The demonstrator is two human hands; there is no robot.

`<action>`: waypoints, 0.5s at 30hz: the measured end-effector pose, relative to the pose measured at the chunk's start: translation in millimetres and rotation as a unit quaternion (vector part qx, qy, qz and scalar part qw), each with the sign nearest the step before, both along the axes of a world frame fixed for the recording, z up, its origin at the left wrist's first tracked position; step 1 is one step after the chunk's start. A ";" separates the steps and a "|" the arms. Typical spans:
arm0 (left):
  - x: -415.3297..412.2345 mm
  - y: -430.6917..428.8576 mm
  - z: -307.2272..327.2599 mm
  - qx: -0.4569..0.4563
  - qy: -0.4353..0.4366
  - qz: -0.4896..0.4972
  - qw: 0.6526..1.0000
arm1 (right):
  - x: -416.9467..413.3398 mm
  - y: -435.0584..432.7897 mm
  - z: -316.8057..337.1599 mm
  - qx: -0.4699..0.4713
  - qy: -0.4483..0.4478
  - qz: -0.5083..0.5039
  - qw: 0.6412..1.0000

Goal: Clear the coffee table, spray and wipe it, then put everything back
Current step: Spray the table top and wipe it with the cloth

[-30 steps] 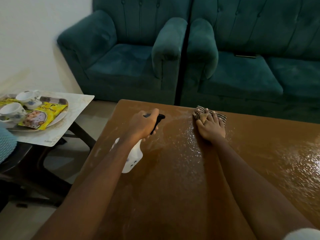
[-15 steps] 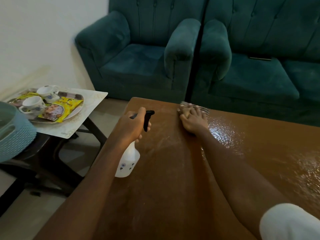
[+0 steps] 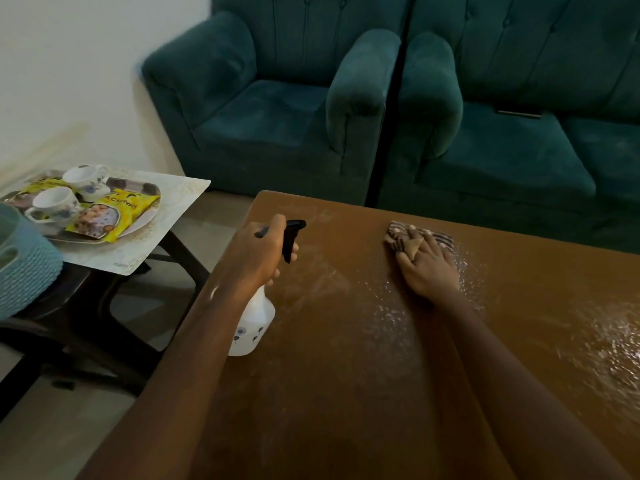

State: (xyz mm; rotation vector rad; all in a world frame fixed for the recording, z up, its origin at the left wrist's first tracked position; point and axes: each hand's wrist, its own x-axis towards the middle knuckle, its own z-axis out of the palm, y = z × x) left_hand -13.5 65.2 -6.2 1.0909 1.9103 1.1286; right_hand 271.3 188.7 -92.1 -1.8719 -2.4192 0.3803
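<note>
The brown coffee table (image 3: 346,393) fills the lower right of the view, its top wet with spray droplets. My left hand (image 3: 258,252) grips a white spray bottle (image 3: 251,323) with a black trigger head, held over the table's left edge. My right hand (image 3: 427,268) lies flat on a striped cloth (image 3: 401,233), pressing it onto the far part of the tabletop. On a side table at the left rests a tray (image 3: 138,228) with two floral cups (image 3: 57,202) and a yellow snack packet (image 3: 110,216).
A teal armchair (image 3: 277,109) and a teal sofa (image 3: 512,133) stand right behind the coffee table. The side table (image 3: 156,251) has dark legs close to the coffee table's left edge. A light blue woven basket (image 3: 24,268) sits at the far left.
My right hand slid the cloth left and then back right along the far part of the table. The view shifted left. My left hand kept its hold on the bottle.
</note>
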 end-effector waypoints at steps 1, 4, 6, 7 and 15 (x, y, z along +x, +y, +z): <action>0.3 -0.9 -0.2 0.004 -0.002 0.003 1.000 | -6.8 10.0 0.7 0.000 0.000 -0.023 1.000; 1.1 -4.9 1.3 0.011 -0.007 0.014 1.000 | -44.5 29.5 1.9 -0.009 0.006 -0.034 0.999; 1.8 -7.4 1.5 0.015 -0.013 0.024 1.000 | -71.1 29.5 2.6 -0.017 0.004 0.018 1.000; 2.0 -7.9 1.9 0.016 -0.013 0.030 0.999 | -81.6 26.3 1.7 -0.019 0.003 0.051 0.998; 8.7 -0.2 0.5 -0.003 0.015 0.024 1.000 | -92.4 17.9 -8.5 -0.008 0.013 0.086 0.996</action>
